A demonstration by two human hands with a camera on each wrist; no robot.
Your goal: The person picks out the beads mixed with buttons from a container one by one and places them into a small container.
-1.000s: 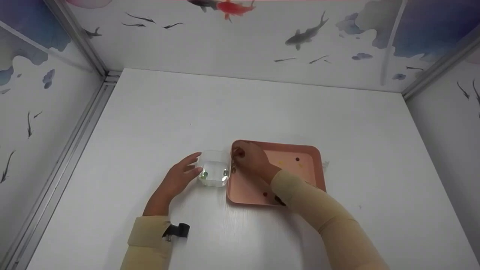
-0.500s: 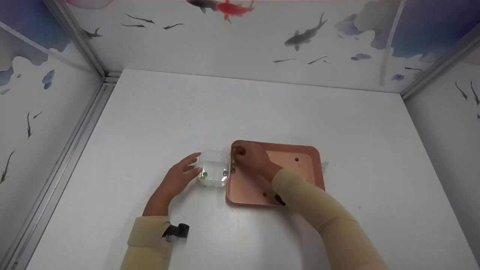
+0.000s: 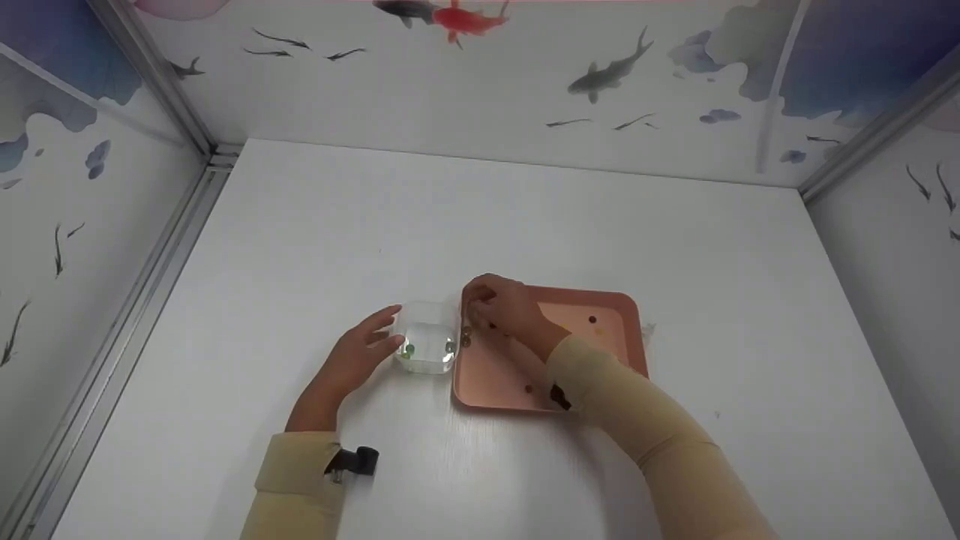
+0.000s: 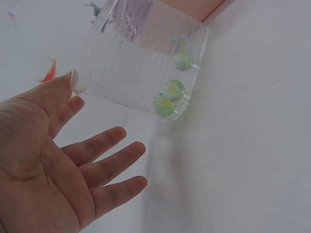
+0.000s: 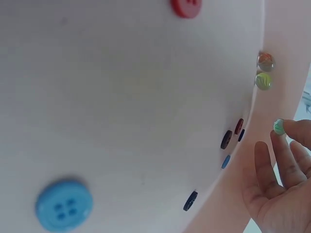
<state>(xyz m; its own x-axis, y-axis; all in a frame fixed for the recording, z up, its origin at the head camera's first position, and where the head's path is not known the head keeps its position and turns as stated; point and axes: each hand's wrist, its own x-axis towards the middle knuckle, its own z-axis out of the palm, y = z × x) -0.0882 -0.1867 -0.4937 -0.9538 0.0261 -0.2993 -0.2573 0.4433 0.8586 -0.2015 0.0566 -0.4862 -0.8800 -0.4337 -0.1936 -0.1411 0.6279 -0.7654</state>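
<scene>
And here the right hand (image 3: 510, 309) blots out the far left corner of the tray (image 3: 491, 394), while the right sleeve (image 3: 637, 420) covers the near right one and runs off the bottom edge. A dark shape (image 3: 559, 397) peeks out beside that sleeve, too covered to name; a small dark disc (image 3: 592, 319) is too tiny for detail. Over to the right wrist: the red button (image 5: 187, 7) sliced by the top edge, the green marble (image 5: 278, 127) partly masked by fingers (image 5: 287, 165), a yellowish smudge (image 5: 136, 85) too faint to identify. Left wrist now: clear container (image 4: 131, 65) cropped above, purple patch (image 4: 130, 19) blurred, left hand (image 4: 46, 170) cut at the left.
</scene>
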